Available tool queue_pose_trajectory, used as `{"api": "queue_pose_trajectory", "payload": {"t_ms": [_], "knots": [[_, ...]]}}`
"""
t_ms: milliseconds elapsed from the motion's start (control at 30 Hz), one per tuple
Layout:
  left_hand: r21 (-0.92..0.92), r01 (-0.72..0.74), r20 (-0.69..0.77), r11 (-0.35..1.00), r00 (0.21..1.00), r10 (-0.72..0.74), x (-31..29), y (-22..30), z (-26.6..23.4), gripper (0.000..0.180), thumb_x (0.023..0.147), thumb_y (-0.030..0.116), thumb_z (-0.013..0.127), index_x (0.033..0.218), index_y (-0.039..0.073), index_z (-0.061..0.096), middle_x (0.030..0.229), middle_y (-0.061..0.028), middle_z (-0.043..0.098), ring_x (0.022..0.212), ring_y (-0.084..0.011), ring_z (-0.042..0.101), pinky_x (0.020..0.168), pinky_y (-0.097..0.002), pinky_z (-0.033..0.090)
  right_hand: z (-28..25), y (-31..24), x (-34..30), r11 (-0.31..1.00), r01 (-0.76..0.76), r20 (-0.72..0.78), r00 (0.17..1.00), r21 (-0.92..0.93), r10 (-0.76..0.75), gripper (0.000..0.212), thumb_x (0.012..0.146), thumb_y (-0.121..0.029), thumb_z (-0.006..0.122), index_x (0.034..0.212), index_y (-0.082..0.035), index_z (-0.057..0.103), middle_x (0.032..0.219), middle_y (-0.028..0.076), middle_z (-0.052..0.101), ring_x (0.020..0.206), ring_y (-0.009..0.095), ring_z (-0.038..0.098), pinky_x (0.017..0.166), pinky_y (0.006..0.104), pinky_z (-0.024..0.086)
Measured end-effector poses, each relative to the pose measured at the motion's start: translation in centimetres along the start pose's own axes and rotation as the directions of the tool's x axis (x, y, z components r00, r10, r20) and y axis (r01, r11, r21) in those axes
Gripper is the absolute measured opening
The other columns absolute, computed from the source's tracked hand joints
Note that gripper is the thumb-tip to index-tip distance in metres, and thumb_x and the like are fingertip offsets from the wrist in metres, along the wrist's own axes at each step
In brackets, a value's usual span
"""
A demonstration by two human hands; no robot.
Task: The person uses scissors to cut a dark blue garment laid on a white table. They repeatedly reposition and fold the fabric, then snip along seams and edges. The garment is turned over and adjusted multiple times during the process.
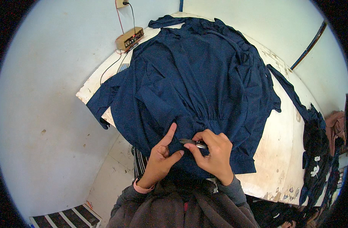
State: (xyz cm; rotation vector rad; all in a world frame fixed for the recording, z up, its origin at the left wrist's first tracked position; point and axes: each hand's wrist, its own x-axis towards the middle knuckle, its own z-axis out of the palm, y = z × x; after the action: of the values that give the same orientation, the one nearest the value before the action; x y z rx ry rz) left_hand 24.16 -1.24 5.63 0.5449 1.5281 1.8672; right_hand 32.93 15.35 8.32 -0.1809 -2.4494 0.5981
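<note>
Both forearms reach forward: left hand (158,159) pins navy garment (196,79), forefinger extended; right hand (214,152) grips small metal snips (195,143).

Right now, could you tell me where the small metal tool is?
In the head view, low centre, the small metal tool sits in the right hand over the navy garment.

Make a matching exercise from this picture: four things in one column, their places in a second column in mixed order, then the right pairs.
1. navy garment
2. small metal tool
3. tan box with lights
4. floral dark cloth

A. back left corner of the table
B. off the table's right edge
C. spread over the white table
D. pinched in the right hand, beside the left hand

Pairs: 1-C, 2-D, 3-A, 4-B
</note>
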Motion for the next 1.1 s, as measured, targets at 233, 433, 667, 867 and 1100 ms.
{"api": "queue_pose_trajectory", "payload": {"t_ms": [233,433,667,867,1100], "knots": [[-0.373,0.065,0.030,0.926,0.998,-0.058,0.8,-0.3,-0.4,0.087,0.089,-0.008,0.069,0.163,0.004,0.025,0.121,-0.0012,0.068,0.080,0.0009,0.056,0.064,-0.0121,0.040,0.6,0.8,-0.6,0.837,-0.183,-0.153,0.941,0.516,0.300,0.026,0.078,-0.027,0.087,0.088,-0.011,0.070,0.084,0.007,0.068,0.068,0.022,0.064,0.062,0.0329,0.047],[-0.566,0.055,0.046,0.823,0.998,-0.035,1.0,-0.6,0.2,0.084,0.091,-0.011,0.064,0.163,0.003,0.022,0.137,-0.0111,0.061,0.098,-0.0080,0.064,0.085,-0.0188,0.051,0.7,1.6,-2.0,0.975,0.118,0.010,0.993,0.190,-0.122,0.029,0.064,-0.011,0.081,0.092,-0.014,0.075,0.082,-0.001,0.067,0.065,0.016,0.058,0.059,0.0322,0.039],[-0.581,-0.043,-0.017,0.813,0.999,0.041,1.7,-0.8,-1.9,0.082,0.093,-0.010,0.064,0.162,0.001,0.021,0.152,-0.0179,0.049,0.120,-0.0156,0.061,0.101,-0.0262,0.051,-0.6,3.0,-5.6,0.700,-0.254,0.237,0.964,0.668,0.124,0.004,0.082,-0.005,0.070,0.086,-0.004,0.067,0.080,0.007,0.065,0.072,0.020,0.061,0.068,0.0301,0.045],[-0.573,-0.161,-0.160,0.803,0.984,0.083,1.6,-0.3,-1.9,0.083,0.092,-0.010,0.065,0.162,0.004,0.022,0.151,-0.0180,0.051,0.098,-0.0104,0.068,0.081,-0.0193,0.055,-3.2,6.5,-8.9,0.613,-0.466,0.212,0.872,0.638,0.442,0.006,0.090,-0.006,0.065,0.090,-0.002,0.060,0.082,0.006,0.061,0.074,0.013,0.055,0.068,0.0286,0.044],[-0.449,-0.125,-0.075,0.885,0.992,0.102,1.1,-0.5,-1.6,0.087,0.090,-0.012,0.065,0.163,0.004,0.020,0.156,-0.0215,0.044,0.127,-0.0227,0.061,0.102,-0.0292,0.053,-2.6,4.5,-6.6,0.873,-0.427,-0.201,0.857,0.237,0.474,0.030,0.080,-0.010,0.081,0.107,-0.006,0.067,0.093,0.011,0.069,0.085,0.023,0.068,0.078,0.0329,0.053]]}}
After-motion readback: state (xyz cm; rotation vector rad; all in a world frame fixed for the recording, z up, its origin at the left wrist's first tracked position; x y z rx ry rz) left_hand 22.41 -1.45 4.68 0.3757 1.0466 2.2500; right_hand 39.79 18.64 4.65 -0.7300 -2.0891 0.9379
